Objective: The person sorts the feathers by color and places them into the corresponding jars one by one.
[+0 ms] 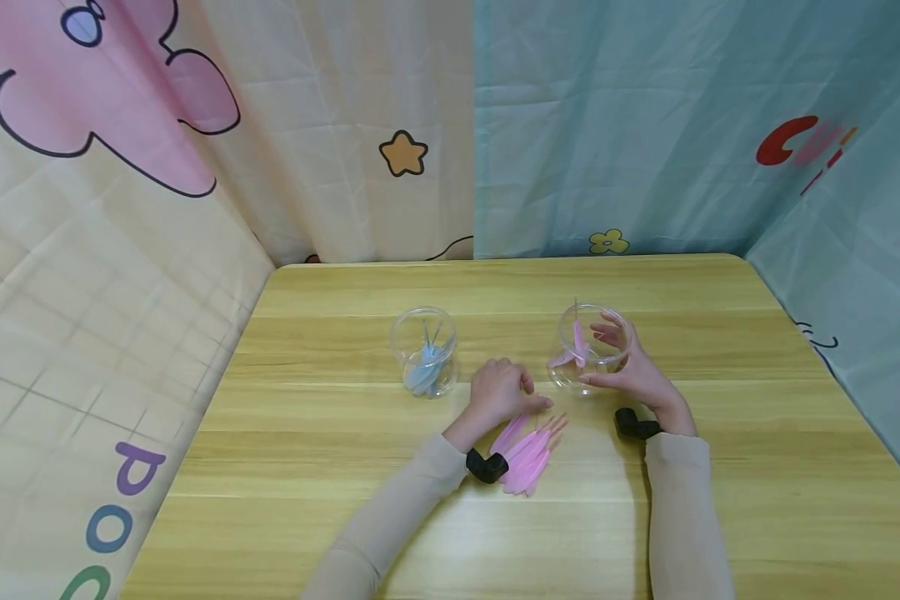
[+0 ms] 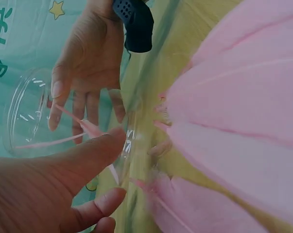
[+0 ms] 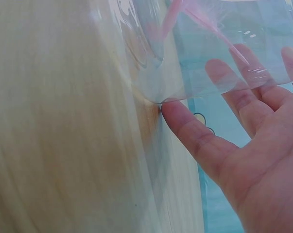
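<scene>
My right hand (image 1: pixel 641 375) holds a clear plastic cup (image 1: pixel 558 379) from its right side, thumb (image 3: pixel 185 121) against the wall and fingers spread behind it. A few pink feathers (image 1: pixel 579 342) stand and lean inside that cup. My left hand (image 1: pixel 498 392) hovers over the quill ends of a fanned pile of pink feathers (image 1: pixel 528 458) on the table. In the left wrist view, the thumb (image 2: pixel 100 155) and forefinger of this hand are apart, close to the quill tip of one loose pink feather (image 2: pixel 185 206), with nothing between them.
A second clear plastic cup (image 1: pixel 395 342) stands to the left on the wooden table (image 1: pixel 307 483), with light blue feathers (image 1: pixel 426 373) in it. Printed curtains (image 1: pixel 330 125) hang behind the table and along both sides. Each wrist carries a black camera (image 1: pixel 487 467).
</scene>
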A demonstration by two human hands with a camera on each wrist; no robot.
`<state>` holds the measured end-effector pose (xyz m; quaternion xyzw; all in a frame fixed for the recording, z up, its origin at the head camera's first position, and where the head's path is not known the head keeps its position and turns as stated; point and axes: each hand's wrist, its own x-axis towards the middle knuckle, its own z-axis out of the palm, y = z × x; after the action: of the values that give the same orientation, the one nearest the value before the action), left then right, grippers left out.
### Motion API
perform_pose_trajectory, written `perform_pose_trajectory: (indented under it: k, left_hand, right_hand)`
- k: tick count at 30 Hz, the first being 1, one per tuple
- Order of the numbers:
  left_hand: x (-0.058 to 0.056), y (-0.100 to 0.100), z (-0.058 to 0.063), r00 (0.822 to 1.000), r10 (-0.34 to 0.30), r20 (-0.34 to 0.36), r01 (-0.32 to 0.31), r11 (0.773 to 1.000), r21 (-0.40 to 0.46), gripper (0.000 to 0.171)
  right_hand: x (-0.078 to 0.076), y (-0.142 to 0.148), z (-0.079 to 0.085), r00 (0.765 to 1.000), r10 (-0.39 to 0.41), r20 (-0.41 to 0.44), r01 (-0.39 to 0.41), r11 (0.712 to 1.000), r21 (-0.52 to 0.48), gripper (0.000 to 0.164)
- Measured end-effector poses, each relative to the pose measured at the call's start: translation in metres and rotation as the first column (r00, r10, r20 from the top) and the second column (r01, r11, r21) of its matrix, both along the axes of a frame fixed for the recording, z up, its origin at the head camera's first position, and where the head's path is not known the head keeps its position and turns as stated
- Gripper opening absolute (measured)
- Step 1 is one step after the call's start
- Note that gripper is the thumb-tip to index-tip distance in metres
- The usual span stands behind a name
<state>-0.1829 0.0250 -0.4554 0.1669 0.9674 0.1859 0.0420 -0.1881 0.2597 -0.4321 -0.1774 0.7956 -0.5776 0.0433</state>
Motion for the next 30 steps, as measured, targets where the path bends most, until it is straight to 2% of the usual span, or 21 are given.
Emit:
perform_pose_trajectory:
  k: [3,7,16,24,30]
  left_hand:
    - [0.0032,0.002,-0.002,1.0,-0.014,-0.001,0.014,0.998,-0.064,0.041]
    - [0.0058,0.0046,-0.0031,1.0,-0.004,-0.005,0.004,0.996,-0.085,0.04]
    - [0.0082,0.0056,-0.0062,1.0,0.006,-0.001,-0.006,1.0,-0.031,0.03]
    - [0.0098,0.0047,-0.0072,1.0,0.013,0.011,-0.013,1.0,-0.012,0.028]
    - [0.0075,0.0016,-0.01,0.999,0.025,0.044,-0.028,0.997,0.076,0.026]
  right_hand:
    - [-0.0002,0.0003,0.0001,1.0,-0.001,-0.001,0.001,1.0,0.0,0.096]
    - [-0.0001,0.0005,-0.0002,1.0,-0.003,-0.001,0.003,1.0,-0.004,0.096]
    - [0.0002,0.0005,-0.0005,1.0,-0.004,0.016,0.004,1.0,-0.001,0.097]
    - [0.0012,0.0001,0.0002,1.0,-0.006,0.022,0.006,1.0,0.007,0.096]
    - [0.0016,0.0004,-0.0004,1.0,-0.004,0.015,0.004,1.0,0.004,0.096]
